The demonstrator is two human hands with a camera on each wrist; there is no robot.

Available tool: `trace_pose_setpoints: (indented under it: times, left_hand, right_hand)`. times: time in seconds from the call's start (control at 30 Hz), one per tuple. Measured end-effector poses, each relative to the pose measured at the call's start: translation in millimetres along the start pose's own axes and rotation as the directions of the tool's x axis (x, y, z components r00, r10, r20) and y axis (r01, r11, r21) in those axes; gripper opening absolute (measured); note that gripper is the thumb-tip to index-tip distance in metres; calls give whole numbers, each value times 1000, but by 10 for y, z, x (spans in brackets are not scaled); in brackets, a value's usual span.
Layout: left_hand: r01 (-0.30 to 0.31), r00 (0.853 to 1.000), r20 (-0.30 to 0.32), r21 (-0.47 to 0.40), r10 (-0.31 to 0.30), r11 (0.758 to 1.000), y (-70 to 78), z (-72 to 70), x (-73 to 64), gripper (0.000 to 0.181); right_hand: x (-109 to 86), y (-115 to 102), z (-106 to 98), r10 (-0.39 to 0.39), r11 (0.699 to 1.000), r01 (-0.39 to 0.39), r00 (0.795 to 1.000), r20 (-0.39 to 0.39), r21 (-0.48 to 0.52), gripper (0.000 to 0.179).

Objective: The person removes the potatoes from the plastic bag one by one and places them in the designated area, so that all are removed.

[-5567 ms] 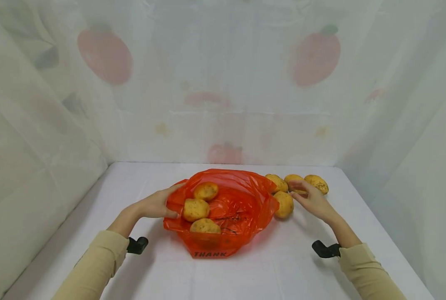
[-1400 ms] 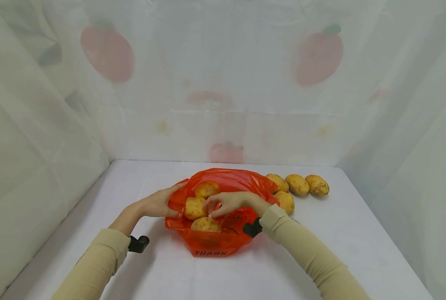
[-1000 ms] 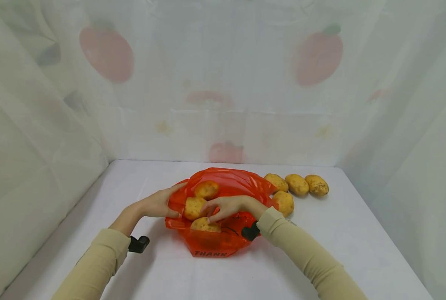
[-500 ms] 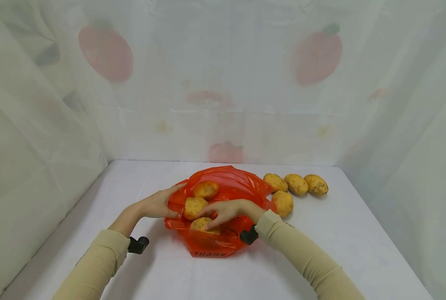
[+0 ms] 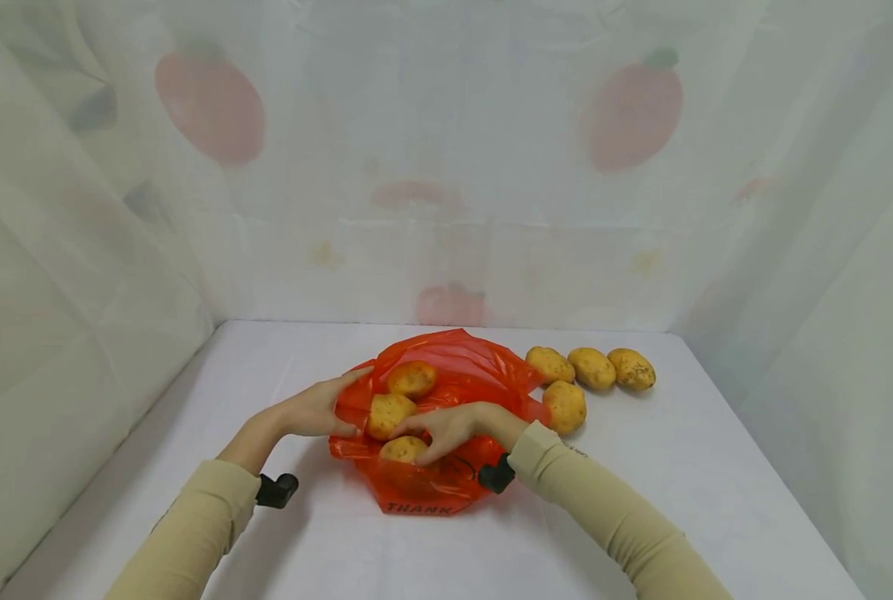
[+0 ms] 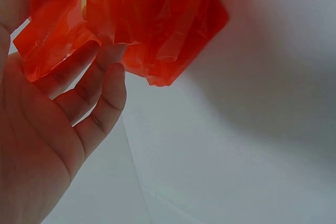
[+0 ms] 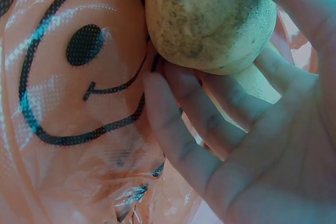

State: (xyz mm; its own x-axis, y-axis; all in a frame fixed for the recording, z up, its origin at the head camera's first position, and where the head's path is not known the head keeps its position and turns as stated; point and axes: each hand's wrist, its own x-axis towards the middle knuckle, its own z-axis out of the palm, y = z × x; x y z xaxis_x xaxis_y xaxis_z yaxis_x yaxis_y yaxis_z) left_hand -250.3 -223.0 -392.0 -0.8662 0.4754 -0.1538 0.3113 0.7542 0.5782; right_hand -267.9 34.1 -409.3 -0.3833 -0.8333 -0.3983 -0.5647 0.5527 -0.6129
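Note:
A thin red plastic bag (image 5: 416,492) with printed lettering lies with its mouth spread wide. My left hand (image 5: 315,408) holds the bag's left edge; in the left wrist view, its fingers curve against the plastic (image 6: 157,14). Inside, along the left, are a back potato (image 5: 412,379), a middle potato (image 5: 390,416) and a front potato (image 5: 399,451). My right hand (image 5: 450,429) reaches into the bag and grips the front potato between thumb and fingers. Seen from the right wrist, that potato (image 7: 205,19) has a dark spot, and a printed smiley face shows on the plastic beside it.
Right of the bag, one potato (image 5: 565,407) sits close to its rim. Behind that one, a row holds a left potato (image 5: 550,365), a centre potato (image 5: 592,368) and a right potato (image 5: 631,369). White curtains (image 5: 446,250) enclose the white table (image 5: 641,500).
My right hand has come from the loose potatoes into the bag, then slid down from the middle potato onto the front one, which has shifted slightly left. My left hand stays in place.

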Motion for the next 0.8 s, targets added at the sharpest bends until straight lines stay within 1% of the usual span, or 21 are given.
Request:
trace_pose_setpoints:
  times: [0.13,0.27,0.57,0.8]
  left_hand:
    - [-15,1000,-3,2,15,1000,4,-7,0,88]
    - [-14,1000,-1,1,14,1000,5,-18,0,88]
    - [-3,1000,2,1,3,1000,-8,-19,12,88]
    - [-9,1000,1,4,9,1000,-3,-22,11,89]
  right_hand:
    - [-12,-23,-7,10,1000,-10,1000,-1,5,54]
    - [-32,-23,-19,5,1000,-5,1000,-18,7,54]
    - [-152,-30,-99,-3,1000,2,996,-91,-13,56]
    - [-271,-55,-197,17,999,-12,987,-158,30,62]
